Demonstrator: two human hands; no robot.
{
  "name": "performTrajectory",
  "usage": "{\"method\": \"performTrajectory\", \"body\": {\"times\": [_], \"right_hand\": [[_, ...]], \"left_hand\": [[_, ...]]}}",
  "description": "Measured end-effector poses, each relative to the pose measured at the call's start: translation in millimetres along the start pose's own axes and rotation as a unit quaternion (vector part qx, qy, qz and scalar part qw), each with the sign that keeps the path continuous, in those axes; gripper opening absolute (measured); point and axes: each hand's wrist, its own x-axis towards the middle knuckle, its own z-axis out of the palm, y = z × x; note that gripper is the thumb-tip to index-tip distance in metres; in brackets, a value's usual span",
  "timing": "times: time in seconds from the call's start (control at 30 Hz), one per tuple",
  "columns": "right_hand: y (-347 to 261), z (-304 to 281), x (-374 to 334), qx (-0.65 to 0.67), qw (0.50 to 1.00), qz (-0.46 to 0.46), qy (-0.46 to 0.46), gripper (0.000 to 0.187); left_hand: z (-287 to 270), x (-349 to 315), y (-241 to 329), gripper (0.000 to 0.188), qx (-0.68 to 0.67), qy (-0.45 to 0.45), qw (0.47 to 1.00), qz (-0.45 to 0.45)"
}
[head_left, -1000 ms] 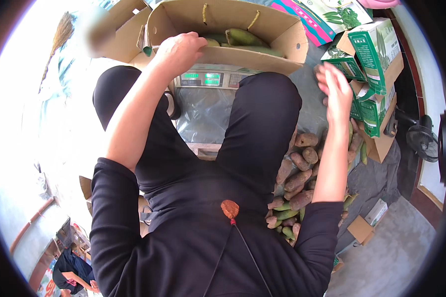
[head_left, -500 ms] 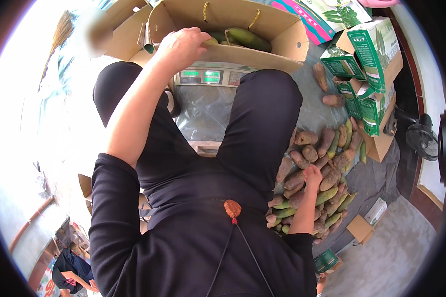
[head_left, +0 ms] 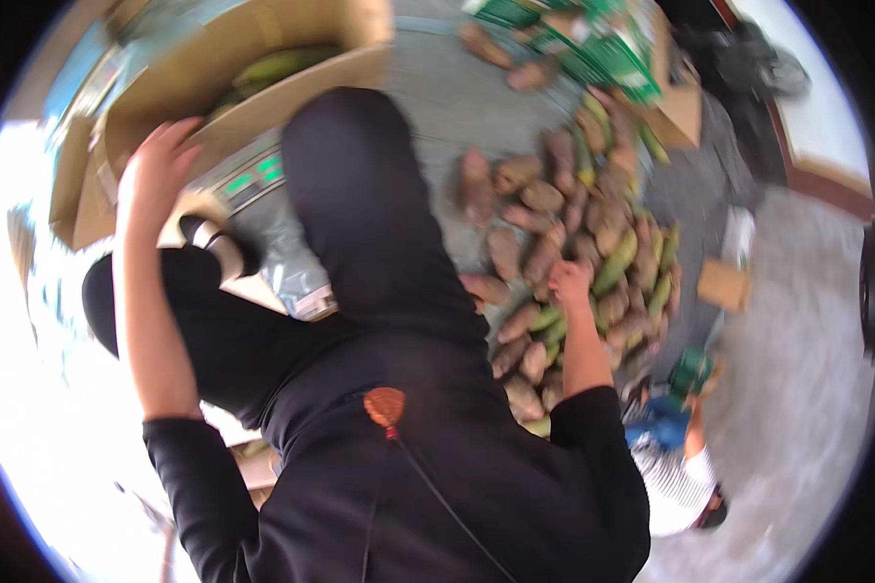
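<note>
My left hand (head_left: 157, 163) is at the near wall of an open cardboard box (head_left: 297, 83), its fingers stretched out and apart with nothing in them. Inside the box lie green, elongated vegetables (head_left: 287, 64). Beneath it, partly hidden, is a weighing scale (head_left: 250, 181) with a lit green display. To my right, my right hand (head_left: 571, 279) hangs over a heap of thick, long brown and green vegetables (head_left: 544, 255). Its fingers are curled in; blur hides whether anything is between them.
Green and white printed cartons (head_left: 608, 53) stand at the far right, near a black fan (head_left: 773, 70). A small cardboard box (head_left: 724, 284) lies on the floor beyond the heap. At lower right is another person in a striped top (head_left: 673, 486).
The view has swung right, so the box and scale now appear further left. My left hand's fingers have come away from the vegetables in the box. My right hand stays over the heap.
</note>
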Motion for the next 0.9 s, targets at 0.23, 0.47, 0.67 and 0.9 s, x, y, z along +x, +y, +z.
{"method": "performTrajectory", "body": {"times": [0.23,0.47,0.67,0.9], "right_hand": [[-13.4,-60.9,-54.1,0.029,0.98,0.072,0.182,0.018],[63.0,-109.8,-77.1,0.072,0.965,0.145,0.207,0.016],[111.5,-70.4,-76.1,0.114,0.945,0.29,0.099,0.012],[160.5,-63.5,-47.7,-0.074,0.966,0.178,0.172,0.025]], "left_hand": [[-1.4,-0.1,-8.8,0.032,0.006,-0.024,1.0,-0.008],[7.9,7.4,2.3,0.032,0.006,-0.029,0.999,-0.028],[6.2,3.0,0.2,0.034,0.033,-0.017,0.999,-0.018],[20.2,4.1,-6.7,0.035,-0.005,-0.012,1.0,-0.012]]}}
